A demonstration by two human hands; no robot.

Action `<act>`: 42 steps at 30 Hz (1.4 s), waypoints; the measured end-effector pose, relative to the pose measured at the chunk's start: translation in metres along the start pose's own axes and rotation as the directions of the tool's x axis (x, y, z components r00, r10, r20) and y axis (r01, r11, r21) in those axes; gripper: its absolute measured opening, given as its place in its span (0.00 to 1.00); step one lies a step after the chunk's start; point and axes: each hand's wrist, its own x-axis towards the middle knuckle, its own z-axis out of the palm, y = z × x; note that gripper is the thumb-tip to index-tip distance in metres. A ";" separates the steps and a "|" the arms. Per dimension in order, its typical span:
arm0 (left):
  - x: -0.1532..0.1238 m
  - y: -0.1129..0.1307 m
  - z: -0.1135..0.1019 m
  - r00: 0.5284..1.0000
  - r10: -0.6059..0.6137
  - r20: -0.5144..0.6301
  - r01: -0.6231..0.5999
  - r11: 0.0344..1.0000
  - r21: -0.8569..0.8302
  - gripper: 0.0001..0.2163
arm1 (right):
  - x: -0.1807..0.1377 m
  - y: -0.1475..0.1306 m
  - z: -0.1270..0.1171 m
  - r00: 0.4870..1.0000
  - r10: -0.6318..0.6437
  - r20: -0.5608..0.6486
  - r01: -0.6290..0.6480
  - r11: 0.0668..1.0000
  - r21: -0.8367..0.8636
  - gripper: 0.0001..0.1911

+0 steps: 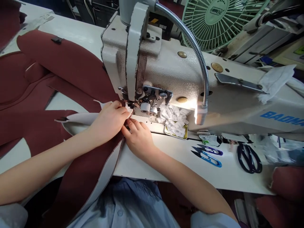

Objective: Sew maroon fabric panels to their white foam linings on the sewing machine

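A large piece of maroon fabric (71, 66) with a white underside spreads over the left of the table and hangs off its front edge. Its edge lies under the needle area of a white sewing machine (161, 66). My left hand (111, 120) is closed on the fabric just left of the needle, fingers bent and pressed together. Close in front of the needle, my right hand (137, 136) pinches the fabric's edge from the right. The fingertips of both hands nearly meet, and the exact grip beneath them is hidden.
A small tin (177, 134) heaped with white labels (173, 117) sits right of the needle. Farther right lie two thread snips (206, 156) and black-handled scissors (249, 158). A lamp on a flexible neck (201, 114) lights the work. Behind the machine stands a green fan (220, 22).
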 end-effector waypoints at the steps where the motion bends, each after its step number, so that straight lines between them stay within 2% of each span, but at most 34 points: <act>1: -0.002 0.002 0.001 1.000 -0.010 0.006 0.010 1.000 0.004 0.07 | -0.001 -0.003 -0.001 1.000 -0.030 0.010 0.030 1.000 0.003 0.15; 6: -0.001 0.004 0.010 0.999 -0.050 -0.012 0.050 0.999 0.007 0.08 | 0.000 -0.002 -0.002 0.992 -0.113 0.046 0.114 0.994 -0.002 0.15; 12: 0.018 -0.004 0.004 0.994 -0.056 0.090 0.055 0.998 0.011 0.08 | 0.007 0.014 0.000 0.995 -0.038 0.096 0.037 0.999 0.015 0.14; 15: 0.015 -0.006 -0.006 0.997 -0.029 0.075 0.026 0.999 0.035 0.08 | 0.006 0.014 -0.003 0.995 -0.005 0.098 -0.001 0.998 0.065 0.14; 18: 0.006 -0.004 -0.016 0.999 0.025 0.043 -0.029 0.996 0.079 0.08 | 0.001 0.008 -0.011 0.990 -0.102 0.101 0.087 0.987 0.137 0.12; 21: 0.001 0.001 -0.018 0.992 0.024 0.124 -0.035 0.995 0.088 0.07 | -0.003 0.005 -0.016 0.968 -0.193 0.162 0.167 0.972 0.163 0.10; 26: 0.012 0.006 -0.012 0.981 -0.034 0.191 0.015 0.995 0.101 0.08 | 0.000 0.015 -0.018 0.968 -0.157 0.197 0.133 0.983 0.128 0.10; 32: 0.024 0.004 -0.012 0.983 -0.072 0.170 0.063 0.997 0.054 0.09 | 0.007 0.030 -0.017 0.968 -0.114 0.224 0.092 0.990 0.106 0.10; 35: 0.014 -0.003 -0.013 0.995 -0.026 0.099 0.022 0.999 0.048 0.10 | 0.007 0.036 -0.018 0.970 -0.102 0.222 0.074 0.989 0.127 0.11; 37: 0.000 -0.008 -0.015 0.999 0.039 -0.004 -0.039 0.996 0.076 0.16 | 0.005 0.040 -0.022 0.970 -0.130 0.204 0.093 0.979 0.181 0.11; 39: -0.015 -0.011 -0.018 0.997 0.054 -0.063 -0.047 0.993 0.105 0.20 | 0.001 0.044 -0.031 0.960 -0.189 0.208 0.135 0.959 0.251 0.12; 40: -0.021 -0.012 -0.018 0.998 0.039 -0.048 -0.034 0.994 0.100 0.20 | -0.001 0.045 -0.035 0.950 -0.216 0.223 0.151 0.949 0.278 0.11; 42: -0.027 -0.012 -0.017 0.998 0.000 0.058 -0.002 0.999 0.038 0.17 | -0.004 0.045 -0.044 0.933 -0.235 0.271 0.151 0.943 0.296 0.08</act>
